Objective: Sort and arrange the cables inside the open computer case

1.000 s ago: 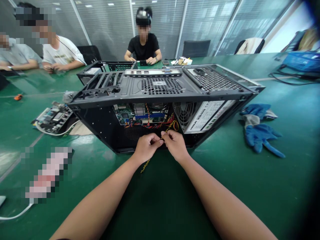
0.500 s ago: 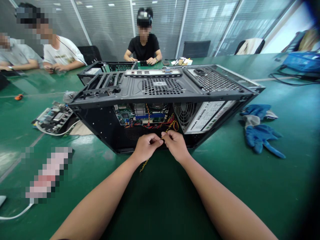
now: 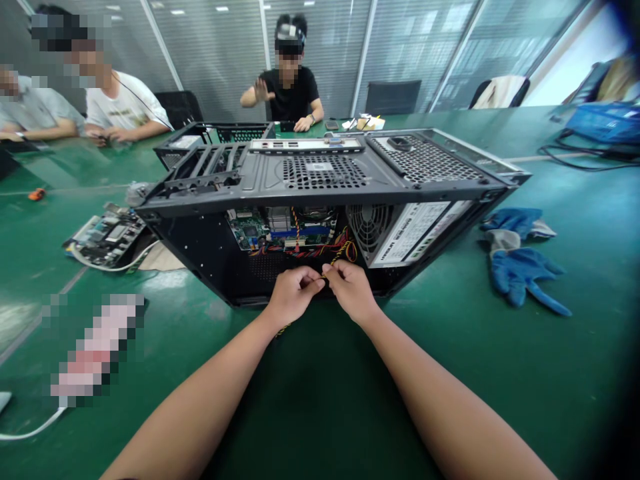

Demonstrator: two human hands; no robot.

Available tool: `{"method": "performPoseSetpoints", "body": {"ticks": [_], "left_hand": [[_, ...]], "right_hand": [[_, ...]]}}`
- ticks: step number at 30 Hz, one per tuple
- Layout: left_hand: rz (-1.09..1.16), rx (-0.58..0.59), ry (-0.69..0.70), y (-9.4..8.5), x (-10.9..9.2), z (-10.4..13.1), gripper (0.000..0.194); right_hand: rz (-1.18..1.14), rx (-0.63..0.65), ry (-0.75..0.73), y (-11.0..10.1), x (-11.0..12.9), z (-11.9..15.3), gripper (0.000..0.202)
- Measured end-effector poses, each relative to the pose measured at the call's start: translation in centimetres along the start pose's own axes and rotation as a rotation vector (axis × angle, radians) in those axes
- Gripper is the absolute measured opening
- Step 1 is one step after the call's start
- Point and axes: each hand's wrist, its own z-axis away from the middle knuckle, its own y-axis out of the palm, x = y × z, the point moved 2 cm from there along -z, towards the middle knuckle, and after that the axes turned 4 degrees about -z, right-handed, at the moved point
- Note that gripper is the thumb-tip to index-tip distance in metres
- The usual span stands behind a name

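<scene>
A yellow-black cable [image 3: 342, 252] trails beneath the left hand [image 3: 294, 293]. Fingers of that hand and the right hand [image 3: 351, 288] pinch it at the open case [image 3: 320, 196]. It looks already twisted but loose; behind, the board [image 3: 249, 231] sits in place.

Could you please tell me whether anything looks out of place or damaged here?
Nothing looks spilled or plainly damaged. The gloves look a little untidy, lying crumpled on the table right of the case, while the left hand and right hand pinch the wire bare.
</scene>
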Motion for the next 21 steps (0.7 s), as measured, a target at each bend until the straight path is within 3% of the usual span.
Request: {"method": "performPoseSetpoints", "body": {"ticks": [7, 21], "left_hand": [[-0.027, 0.043, 0.060, -0.05, -0.38, 0.05, 0.015], [0.055, -0.068, 0.048, 0.55, -0.11, 0.26, 0.015]], "right_hand": [[-0.019, 0.011, 0.006, -0.01, 0.05, 0.07, 0.038], [0.043, -0.026, -0.052, 0.03, 0.41, -0.06, 0.037]]}}
